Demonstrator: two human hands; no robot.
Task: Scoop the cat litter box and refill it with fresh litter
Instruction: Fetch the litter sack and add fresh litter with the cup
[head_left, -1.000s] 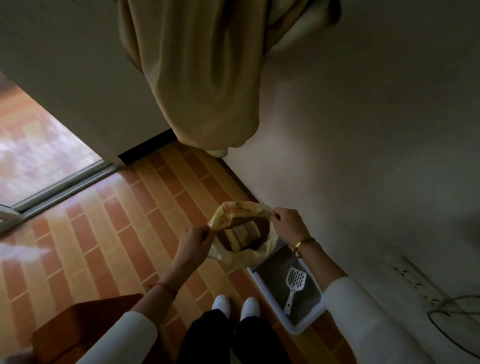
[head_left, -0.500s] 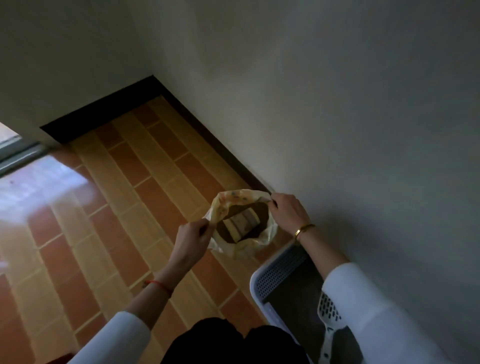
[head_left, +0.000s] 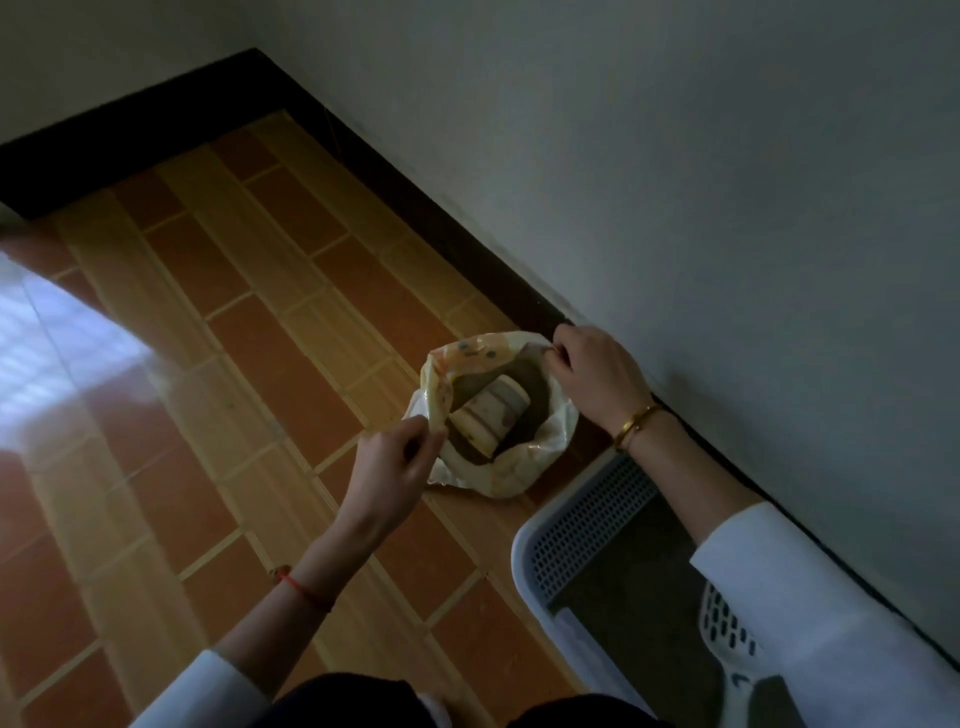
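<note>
Right now, a person is holding a thin yellowish plastic bag (head_left: 524, 462) open with both hands. The left hand (head_left: 387, 467) is pinching the near edge of the bag's mouth between the thumb and fingers. The right hand (head_left: 597, 371) is pinching the far edge, with its fingers curled around the plastic. Both hands are pulling the mouth wide, so the inside is showing. The tile pattern is showing through the plastic in the middle, with dark shadow around it.

The bag is hanging low over the floor tiles (head_left: 249, 364), which are orange and red with pale lines. It is sitting close to the dark baseboard (head_left: 415, 176) that is running along the bottom of the gray wall (head_left: 675, 182).

The white litter box (head_left: 524, 551) is sitting on the floor just beside the bag, near the person's right arm and against the wall. Its rim has a panel full of little holes. Dark gray litter (head_left: 634, 618) is lying inside it. A white litter scoop (head_left: 727, 634) with slots is resting in the box, and the right sleeve (head_left: 810, 613) is hiding part of it.

A gold bracelet (head_left: 635, 425) is sitting on the right wrist. A red string (head_left: 306, 592) is tied around the left wrist. Bright light is shining on the floor at the left.
</note>
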